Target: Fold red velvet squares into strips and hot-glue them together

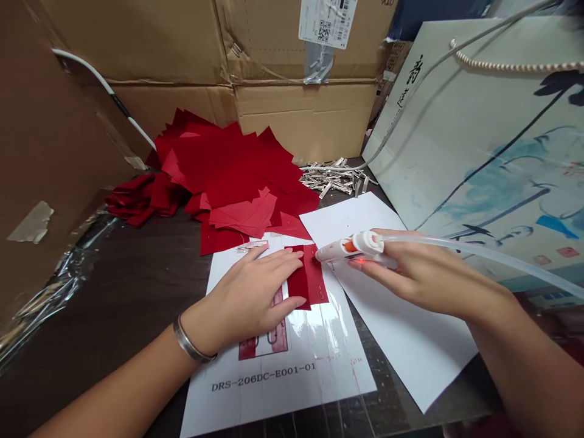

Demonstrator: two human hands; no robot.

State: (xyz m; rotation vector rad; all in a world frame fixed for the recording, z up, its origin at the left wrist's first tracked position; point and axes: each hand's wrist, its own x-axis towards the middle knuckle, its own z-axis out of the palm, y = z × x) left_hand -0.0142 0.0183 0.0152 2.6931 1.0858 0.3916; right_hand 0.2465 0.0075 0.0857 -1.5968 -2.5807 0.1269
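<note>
The left hand (pixel 246 301) lies open and flat, pressing a folded red fabric piece (pixel 310 275) onto a printed white sheet (pixel 278 389) near the middle. The right hand (pixel 424 274) grips a white glue gun (pixel 353 249), its nozzle at the fabric's far right corner. Farther back lies a heap of red fabric squares (pixel 232 164), with metal clips (pixel 335 177) just to its right.

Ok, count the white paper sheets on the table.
2: the printed sheet under the left hand, and the plain sheet to its right, beneath the glue gun. Others may be hidden underneath.
</note>
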